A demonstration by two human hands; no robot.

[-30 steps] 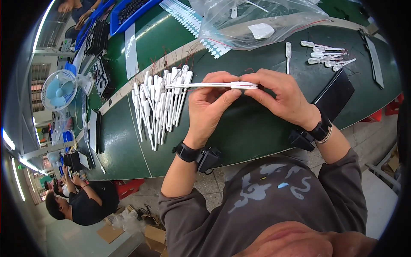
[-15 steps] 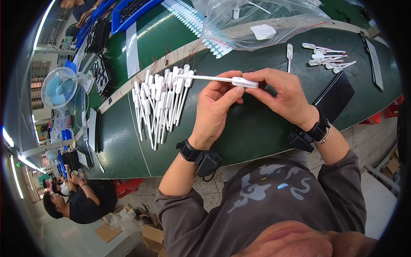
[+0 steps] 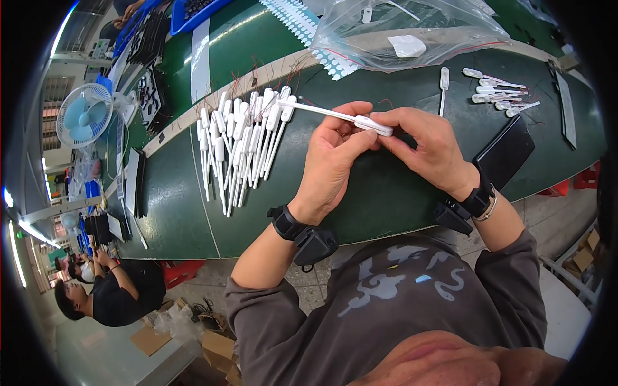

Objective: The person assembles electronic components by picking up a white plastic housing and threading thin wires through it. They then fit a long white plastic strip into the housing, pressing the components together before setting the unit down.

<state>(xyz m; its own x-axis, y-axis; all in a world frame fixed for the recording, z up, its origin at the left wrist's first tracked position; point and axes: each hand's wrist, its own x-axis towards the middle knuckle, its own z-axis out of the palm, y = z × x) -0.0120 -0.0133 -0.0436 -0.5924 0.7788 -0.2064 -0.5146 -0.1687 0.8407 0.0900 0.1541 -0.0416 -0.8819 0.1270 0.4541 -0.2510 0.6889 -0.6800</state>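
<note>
Between my two hands is a white plastic stick with an oval head (image 3: 367, 123) and a long thin stem pointing left. My left hand (image 3: 327, 157) pinches the head between thumb and fingers where it meets the stem. The right end of the head is gripped by the thumb and fingers of my right hand (image 3: 428, 141). A heap of similar white sticks (image 3: 241, 145), with thin red wires at the far side, lies left of my hands. One more such stick (image 3: 444, 87) rests alone beyond my right hand, and several others (image 3: 496, 93) lie farther right.
A flat black object (image 3: 506, 151) lies right of my right wrist. Across the green table (image 3: 180, 212) runs a pale raised strip (image 3: 283, 67), with a clear plastic bag (image 3: 412, 32) on it. A blue tray (image 3: 199, 14) and a fan (image 3: 84, 116) stand farther left. Another person (image 3: 122, 289) sits at left.
The held stick has tilted, its head end lower toward me, and my hands have shifted slightly right in the picture with it. The whole view has turned a little. Both hands keep their grip.
</note>
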